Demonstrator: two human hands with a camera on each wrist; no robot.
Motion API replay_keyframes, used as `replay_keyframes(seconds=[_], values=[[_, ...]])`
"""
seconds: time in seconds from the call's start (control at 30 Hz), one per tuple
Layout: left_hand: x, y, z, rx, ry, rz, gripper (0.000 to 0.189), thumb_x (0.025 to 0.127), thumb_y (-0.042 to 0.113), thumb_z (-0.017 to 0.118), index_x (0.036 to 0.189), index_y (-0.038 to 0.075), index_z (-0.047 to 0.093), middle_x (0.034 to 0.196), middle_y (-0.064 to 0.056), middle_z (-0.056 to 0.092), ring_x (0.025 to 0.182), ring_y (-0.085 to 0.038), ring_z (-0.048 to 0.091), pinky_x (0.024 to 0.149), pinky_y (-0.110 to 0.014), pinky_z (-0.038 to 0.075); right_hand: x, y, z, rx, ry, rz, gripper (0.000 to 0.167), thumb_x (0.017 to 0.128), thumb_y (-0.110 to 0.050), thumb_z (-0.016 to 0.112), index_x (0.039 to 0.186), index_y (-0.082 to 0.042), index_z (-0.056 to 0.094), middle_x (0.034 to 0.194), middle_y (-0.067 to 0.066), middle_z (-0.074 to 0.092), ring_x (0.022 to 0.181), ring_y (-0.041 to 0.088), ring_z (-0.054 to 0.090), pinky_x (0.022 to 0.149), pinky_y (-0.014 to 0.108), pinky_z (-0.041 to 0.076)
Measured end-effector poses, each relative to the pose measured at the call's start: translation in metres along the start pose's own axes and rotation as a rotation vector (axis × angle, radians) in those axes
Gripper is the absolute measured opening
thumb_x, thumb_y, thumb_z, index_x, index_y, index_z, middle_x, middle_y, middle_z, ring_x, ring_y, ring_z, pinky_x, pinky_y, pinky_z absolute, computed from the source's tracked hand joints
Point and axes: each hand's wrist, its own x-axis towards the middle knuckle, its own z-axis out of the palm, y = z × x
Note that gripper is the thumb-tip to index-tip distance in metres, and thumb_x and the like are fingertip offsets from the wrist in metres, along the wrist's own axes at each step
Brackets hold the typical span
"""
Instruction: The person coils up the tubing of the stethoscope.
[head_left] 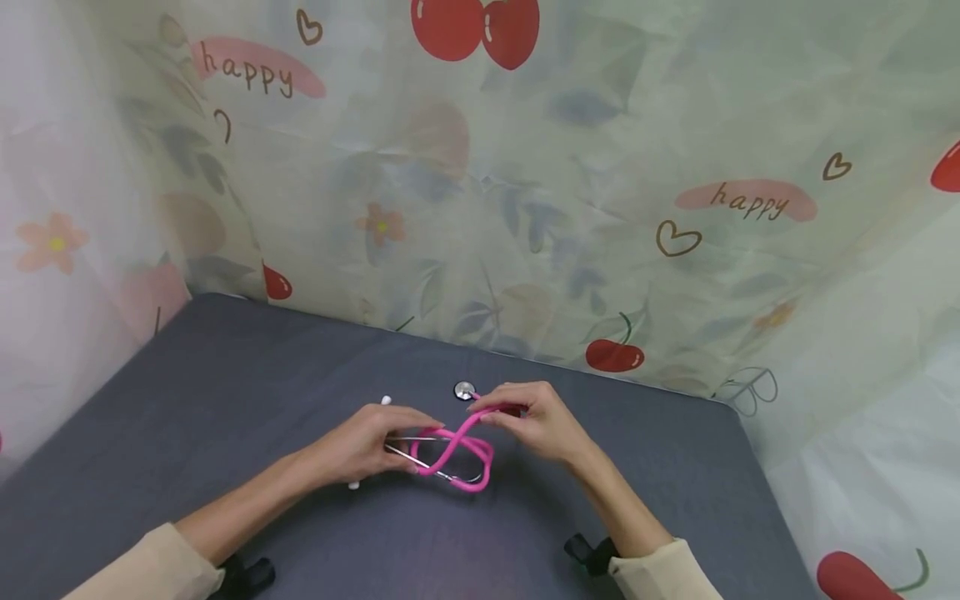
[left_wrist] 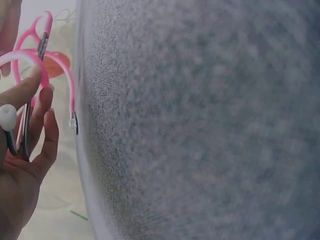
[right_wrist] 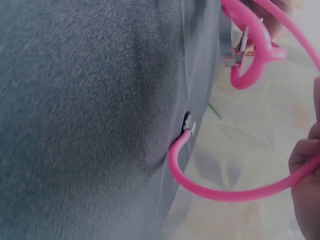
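Note:
A pink stethoscope is held between both hands over the grey table, its tube bent into a loop. My left hand grips the metal ear tubes and the looped tubing, thumb and fingers around them. White ear tips stick out past that hand; one ear tip shows large in the left wrist view. My right hand pinches the tube toward the chest-piece end. From there the tube curves down to the round metal chest piece, which is at the tabletop beyond the hands.
Grey cloth covers the table. Behind it hangs a patterned curtain with cherries, flowers and lettering, continuing along both sides. Black straps sit at the wrists near the beige sleeves.

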Motion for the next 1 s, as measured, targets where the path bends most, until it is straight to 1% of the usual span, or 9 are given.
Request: replay_keyframes(seconds=[0.07,0.17,0.33,0.4,0.5,0.67,0.73,0.83,1.0], values=[[0.000,0.001,0.000,0.002,0.000,0.000,0.057,0.078,0.026,0.085,0.131,0.025,0.066,0.122,0.010,0.066,0.096,-0.005,0.066,0.079,-0.022,0.054,0.004,-0.002,0.001,0.012,0.023,0.035,0.017,0.084,0.010,0.071,0.099,0.003,0.075,0.085,0.015,0.072,0.059,0.015,0.048,0.051,0.025,0.039],[-0.001,0.003,0.000,-0.012,-0.003,0.003,0.059,0.077,0.025,0.086,0.131,0.024,0.066,0.119,0.009,0.067,0.092,-0.004,0.067,0.078,-0.022,0.055,0.007,-0.001,0.004,0.015,0.063,0.075,0.016,0.085,0.009,0.071,0.100,0.003,0.075,0.089,0.016,0.073,0.061,0.018,0.053,0.053,0.021,0.041],[-0.002,0.006,0.001,-0.054,-0.007,0.020,0.066,0.074,0.019,0.089,0.135,0.019,0.063,0.121,0.006,0.067,0.093,-0.008,0.069,0.079,-0.021,0.055,0.011,0.007,0.007,0.016,0.115,0.126,0.016,0.085,0.006,0.072,0.101,0.003,0.075,0.091,0.015,0.074,0.061,0.030,0.056,0.054,0.020,0.042],[-0.002,0.007,0.001,-0.065,-0.007,0.027,0.069,0.074,0.017,0.089,0.137,0.017,0.060,0.125,0.006,0.066,0.095,-0.011,0.069,0.080,-0.021,0.054,0.012,0.009,0.008,0.018,0.130,0.133,0.017,0.085,0.006,0.072,0.101,0.003,0.076,0.091,0.016,0.074,0.061,0.036,0.055,0.054,0.019,0.042],[-0.001,0.009,0.001,-0.072,0.000,0.040,0.073,0.075,0.015,0.088,0.141,0.018,0.056,0.126,0.003,0.066,0.096,-0.015,0.071,0.080,-0.021,0.054,0.014,0.012,0.008,0.004,0.152,0.109,0.017,0.085,0.007,0.072,0.101,0.004,0.075,0.091,0.016,0.074,0.063,0.039,0.058,0.054,0.021,0.044],[-0.001,0.014,0.001,-0.050,0.026,0.063,0.082,0.076,0.015,0.088,0.146,0.025,0.046,0.123,0.004,0.067,0.094,-0.012,0.071,0.081,-0.023,0.055,0.019,0.015,0.010,-0.045,0.180,0.052,0.017,0.083,0.007,0.074,0.100,0.006,0.075,0.090,0.015,0.074,0.065,0.034,0.061,0.055,0.026,0.046],[-0.001,0.018,0.001,-0.033,0.033,0.089,0.086,0.076,0.015,0.088,0.148,0.028,0.043,0.122,0.004,0.067,0.095,-0.012,0.070,0.081,-0.024,0.055,0.021,0.019,0.012,-0.055,0.179,0.054,0.016,0.084,0.006,0.074,0.100,0.005,0.075,0.090,0.014,0.074,0.063,0.030,0.060,0.053,0.025,0.045],[-0.002,0.022,0.001,-0.011,0.033,0.141,0.089,0.076,0.016,0.088,0.150,0.029,0.041,0.123,0.003,0.067,0.095,-0.011,0.070,0.081,-0.024,0.055,0.022,0.032,0.016,-0.059,0.175,0.072,0.017,0.085,0.002,0.075,0.102,0.002,0.076,0.091,0.011,0.075,0.061,0.026,0.058,0.053,0.022,0.043],[-0.003,0.021,0.002,0.067,0.049,0.205,0.082,0.076,0.019,0.088,0.147,0.029,0.049,0.120,0.004,0.065,0.088,-0.002,0.065,0.077,-0.019,0.053,0.023,0.055,0.020,-0.085,0.154,0.074,0.018,0.086,-0.005,0.075,0.103,-0.004,0.078,0.091,0.004,0.075,0.060,0.021,0.057,0.052,0.021,0.042]])
